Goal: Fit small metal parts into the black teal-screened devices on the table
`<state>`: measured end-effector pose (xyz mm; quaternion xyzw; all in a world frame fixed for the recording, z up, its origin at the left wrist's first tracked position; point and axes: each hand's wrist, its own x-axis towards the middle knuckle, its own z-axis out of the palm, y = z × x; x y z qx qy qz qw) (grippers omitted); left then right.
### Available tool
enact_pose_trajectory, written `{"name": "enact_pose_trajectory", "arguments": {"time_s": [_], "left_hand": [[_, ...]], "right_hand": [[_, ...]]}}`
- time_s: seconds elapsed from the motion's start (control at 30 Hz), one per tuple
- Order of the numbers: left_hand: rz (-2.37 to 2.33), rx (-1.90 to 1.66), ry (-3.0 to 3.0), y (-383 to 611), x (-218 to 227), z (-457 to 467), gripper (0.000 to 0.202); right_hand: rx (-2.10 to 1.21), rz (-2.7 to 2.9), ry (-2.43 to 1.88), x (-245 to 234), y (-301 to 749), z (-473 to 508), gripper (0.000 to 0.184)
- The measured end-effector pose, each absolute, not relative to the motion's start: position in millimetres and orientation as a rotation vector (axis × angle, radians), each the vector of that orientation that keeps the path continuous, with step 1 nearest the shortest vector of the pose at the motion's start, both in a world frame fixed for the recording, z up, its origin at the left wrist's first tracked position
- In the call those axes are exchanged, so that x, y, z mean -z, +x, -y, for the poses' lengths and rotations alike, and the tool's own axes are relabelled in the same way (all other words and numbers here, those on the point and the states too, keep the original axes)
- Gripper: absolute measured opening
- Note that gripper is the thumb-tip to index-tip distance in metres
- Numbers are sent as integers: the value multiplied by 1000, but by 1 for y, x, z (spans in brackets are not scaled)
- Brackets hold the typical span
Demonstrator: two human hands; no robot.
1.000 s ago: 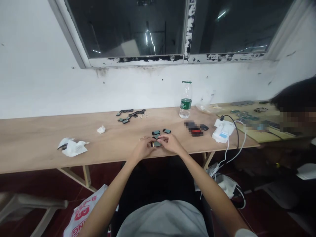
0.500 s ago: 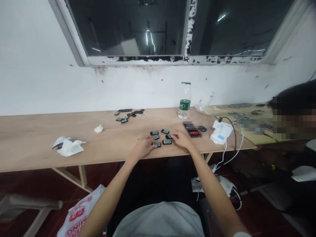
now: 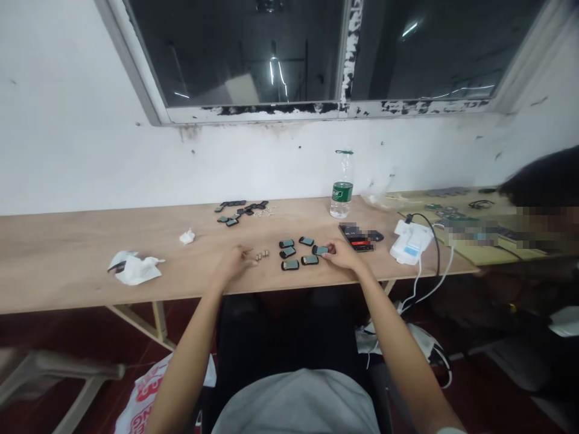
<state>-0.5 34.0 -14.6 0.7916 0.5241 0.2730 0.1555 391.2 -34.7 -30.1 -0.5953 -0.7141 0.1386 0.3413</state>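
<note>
Head view: both hands have parted over the last half second. The left hand [image 3: 233,264], a moment ago on the lower-left unit [image 3: 292,265], is now off it and farther left, centre-left of the frame, beside a few small tan pieces [image 3: 266,253]. Its thumb and fingers are part spread, with no object visible in them; contact with the nearest piece cannot be told. The right hand [image 3: 344,256] is a little farther right, and the rightmost unit [image 3: 319,249] has shifted with it, away from its neighbours. Thumb and fingertips are closed on this unit's right end, the grey face in plain sight; whether it is lifted off the table [image 3: 67,259] is unclear. Reads as the work passing from the laid-out units to the small pieces, one unit kept in hand. Positions: the rightmost unit lies at the right hand's fingertips, just right of the frame's centre line. Between the hands, the lower-right unit [image 3: 310,260], top-right unit [image 3: 306,241], upper-left unit [image 3: 286,243] and middle-left unit [image 3: 287,253] lie loosely grouped with the lower-left one, all apart from the left hand. The small pieces sit between that hand and the group. Farther up, left of centre, a pile of similar dark units [image 3: 246,210].
</note>
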Motion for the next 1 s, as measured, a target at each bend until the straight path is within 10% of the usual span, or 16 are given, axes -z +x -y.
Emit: {"name": "enact_pose_trajectory", "arguments": {"time_s": [0.37, 1.0], "left_hand": [[-1532, -745, 2265, 12, 18, -32, 17], [-972, -1003, 2454, 93, -21, 49, 29]], "right_hand": [[-417, 1716, -1462, 23, 383, 38, 14], [-924, 1448, -1044, 5, 303, 55, 37]]}}
